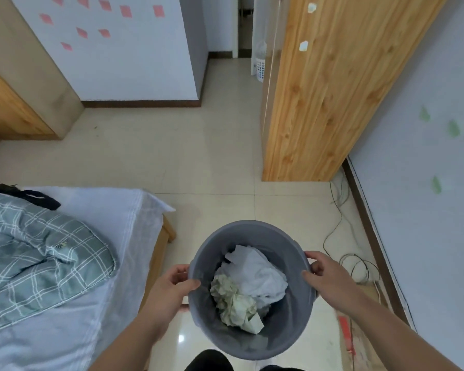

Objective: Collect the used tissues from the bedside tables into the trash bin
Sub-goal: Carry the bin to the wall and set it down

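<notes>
Your left hand (172, 287) and right hand (326, 274) grip opposite rim edges of the trash bin (252, 228); stiff plastic, probably light, tissues (236, 301) soft

Grey round trash bin (292, 341) held upright, crumpled white tissues (255, 274) inside

bed (65, 330): plaid quilt (38, 250), black strap (42, 200). tiled floor (172, 156): coiled cables (359, 266) by wall.
</notes>
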